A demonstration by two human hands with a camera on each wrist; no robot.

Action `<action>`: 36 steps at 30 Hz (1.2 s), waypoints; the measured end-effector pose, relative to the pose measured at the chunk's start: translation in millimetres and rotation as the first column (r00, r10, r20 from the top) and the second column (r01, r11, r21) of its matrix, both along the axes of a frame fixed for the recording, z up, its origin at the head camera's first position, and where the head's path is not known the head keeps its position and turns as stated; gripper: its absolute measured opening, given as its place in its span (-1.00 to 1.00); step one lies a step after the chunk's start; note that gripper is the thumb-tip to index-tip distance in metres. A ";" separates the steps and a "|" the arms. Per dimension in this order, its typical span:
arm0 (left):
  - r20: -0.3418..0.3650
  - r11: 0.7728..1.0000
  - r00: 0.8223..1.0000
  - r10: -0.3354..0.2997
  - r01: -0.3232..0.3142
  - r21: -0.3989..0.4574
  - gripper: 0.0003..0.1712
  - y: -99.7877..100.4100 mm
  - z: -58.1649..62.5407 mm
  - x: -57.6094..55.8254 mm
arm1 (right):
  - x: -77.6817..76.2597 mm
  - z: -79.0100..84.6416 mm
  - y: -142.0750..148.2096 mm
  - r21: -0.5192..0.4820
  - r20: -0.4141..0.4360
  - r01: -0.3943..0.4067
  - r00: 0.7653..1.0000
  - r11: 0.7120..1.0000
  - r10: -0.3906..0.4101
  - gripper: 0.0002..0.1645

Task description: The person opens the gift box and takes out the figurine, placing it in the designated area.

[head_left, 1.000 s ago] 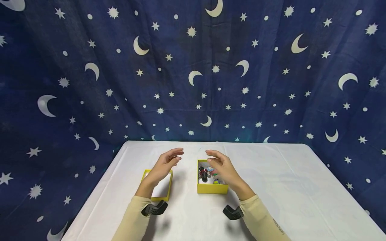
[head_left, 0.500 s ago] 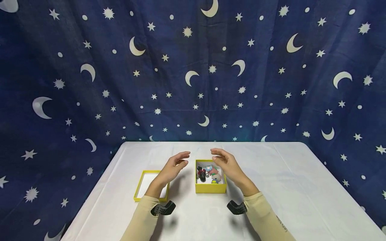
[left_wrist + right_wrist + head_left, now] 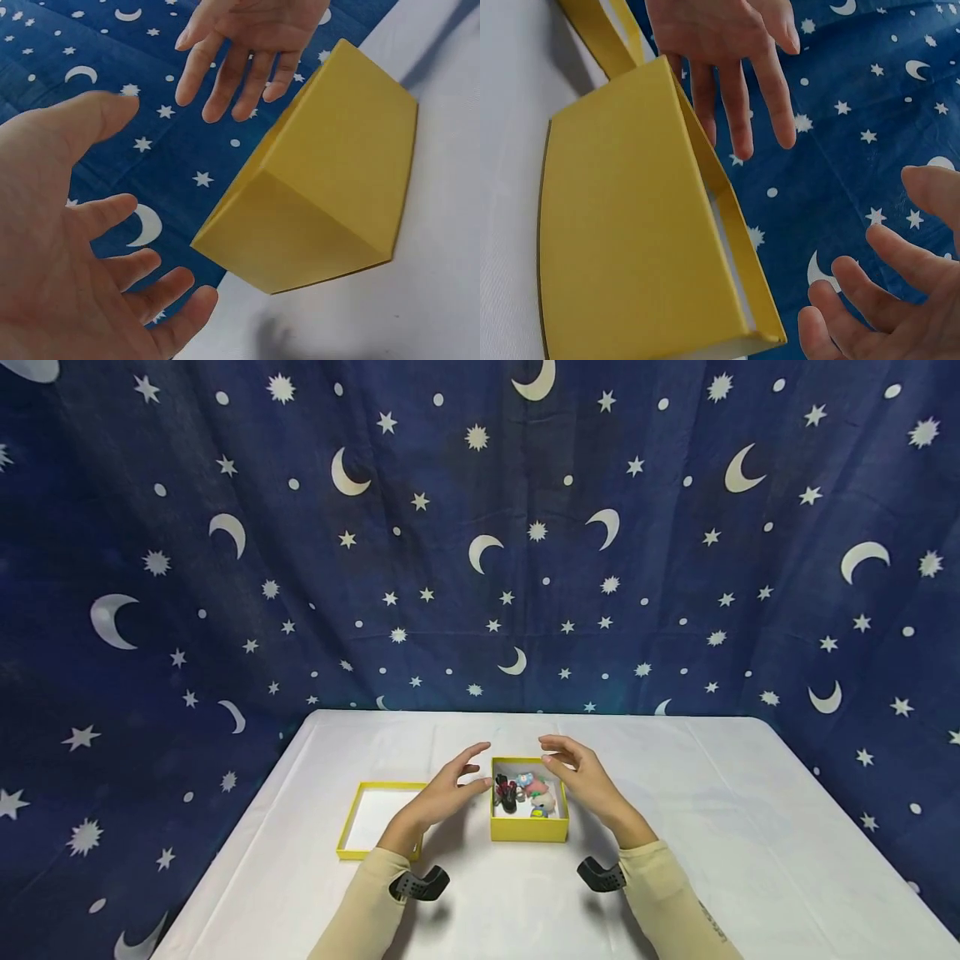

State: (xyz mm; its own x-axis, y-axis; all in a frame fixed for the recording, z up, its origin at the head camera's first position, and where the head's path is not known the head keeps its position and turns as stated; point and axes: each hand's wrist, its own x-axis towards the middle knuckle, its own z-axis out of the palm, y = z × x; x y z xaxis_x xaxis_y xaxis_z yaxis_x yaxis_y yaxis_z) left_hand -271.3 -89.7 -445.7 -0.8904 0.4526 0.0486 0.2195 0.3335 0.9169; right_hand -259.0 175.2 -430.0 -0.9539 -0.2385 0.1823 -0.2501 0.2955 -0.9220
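Note:
A yellow box (image 3: pixel 528 831) without its cover stands mid-table, holding several small items. Inside it I make out a dark bundled cable (image 3: pixel 508 796) with red parts on the left, and a blue-and-pink cluster of small figures (image 3: pixel 534 785) on the right. My left hand (image 3: pixel 446 793) hovers at the box's left side, fingers spread and relaxed. On the opposite side hovers my right hand (image 3: pixel 588 782), fingers loosely bent, holding nothing. Both wrist views show the hands apart from the yellow walls. Left of the box lies a shallow yellow lid (image 3: pixel 375 817), white inside, partly behind my left forearm.
A white cloth covers the table (image 3: pixel 720 827). Behind it hangs a dark blue curtain (image 3: pixel 480 602) printed with moons and stars. A black wrist camera (image 3: pixel 422 885) sits on the left sleeve, and another black camera (image 3: pixel 602 875) on the right one.
My left hand has moved right, off the lid and up to the box's left side. My right hand has shifted right, uncovering the box's contents. Box and lid stay in place.

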 end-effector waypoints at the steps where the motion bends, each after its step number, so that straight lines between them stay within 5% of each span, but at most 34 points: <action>1: 0.010 1.000 1.000 0.000 0.000 -0.001 -0.24 1.2 -1.2 0.7 | 0.1 -0.6 0.8 0.005 0.002 -0.001 1.000 1.000 0.001 -0.46; 17: 0.026 0.992 0.996 -0.085 0.087 -0.095 0.24 8.1 -19.9 0.8 | -6.0 -6.9 12.0 0.190 -0.040 -0.032 0.998 0.981 0.040 -0.48; 36: 0.001 0.985 0.996 -0.086 0.085 -0.151 0.28 9.4 -27.4 0.0 | -3.4 -12.4 20.8 0.335 -0.054 -0.213 0.968 0.918 0.245 -0.58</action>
